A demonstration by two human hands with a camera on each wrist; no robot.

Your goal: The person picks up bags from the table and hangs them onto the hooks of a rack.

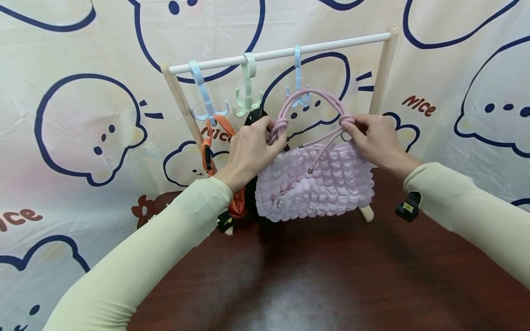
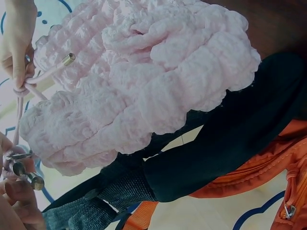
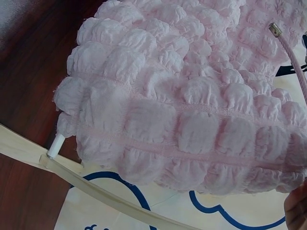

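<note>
A puffy pink handbag (image 1: pixel 319 184) hangs in front of the rack, its knotted cord handle (image 1: pixel 313 92) arching above it. My left hand (image 1: pixel 251 147) pinches the handle at its left knot. At the right knot, my right hand (image 1: pixel 377 138) grips the cord between thumb and fingers. The top of the handle is in front of the right blue hook (image 1: pixel 298 76); whether it touches the hook I cannot tell. The bag's bubbled fabric (image 2: pixel 144 81) fills much of the left wrist view, a metal-tipped cord end (image 2: pixel 68 59) beside it. In the right wrist view the bag (image 3: pixel 153 124) appears large.
A white rod (image 1: pixel 281 53) on wooden posts carries another blue hook (image 1: pixel 204 94) and a green hook (image 1: pixel 247 85). An orange bag (image 2: pixel 240 177) and a black bag (image 2: pixel 192 163) hang left of and behind the pink one. Below lies a dark wooden tabletop (image 1: pixel 310 276).
</note>
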